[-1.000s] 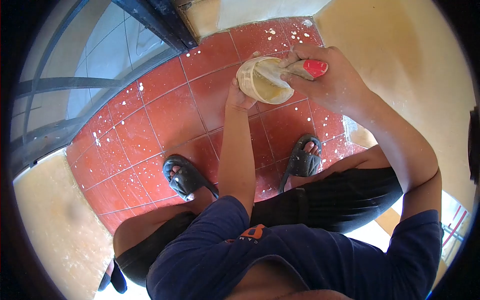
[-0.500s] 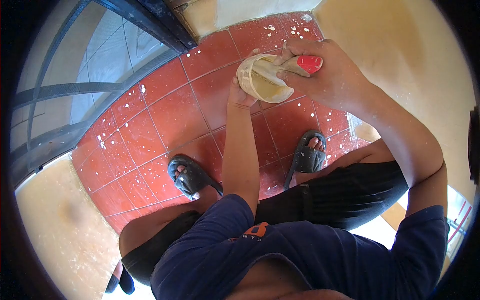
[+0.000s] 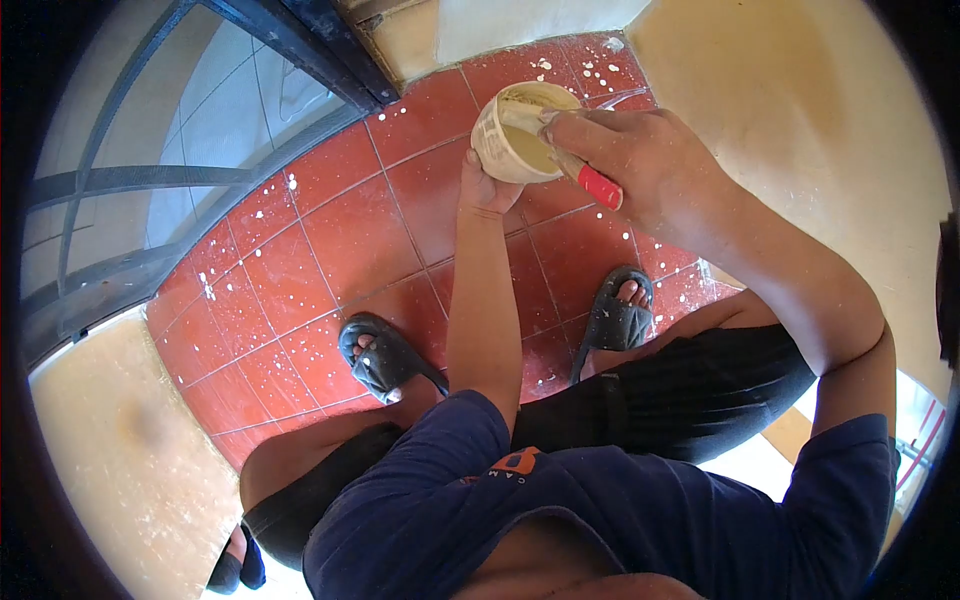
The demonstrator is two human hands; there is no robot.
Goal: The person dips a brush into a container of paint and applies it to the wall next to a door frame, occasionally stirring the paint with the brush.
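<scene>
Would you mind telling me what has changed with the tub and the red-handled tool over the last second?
The right hand turned the red-handled tool so its red handle now points down and toward the person, where before it pointed away to the right. The tub has tipped more upright and sits slightly higher in view. The left hand still grips the tub from below; the sandalled feet have barely moved.

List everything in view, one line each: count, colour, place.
tub: one, cream, held above the floor, pale paste inside
tool: one, red handle, its tip in the tub
floor tiles: many, red, white-spattered, underfoot
walls: yellow, right and lower left
door frame: one, dark, top left
slippers: two, black, on the feet
left hand: one, under the tub, holding it
right hand: one, gripping the tool
</scene>
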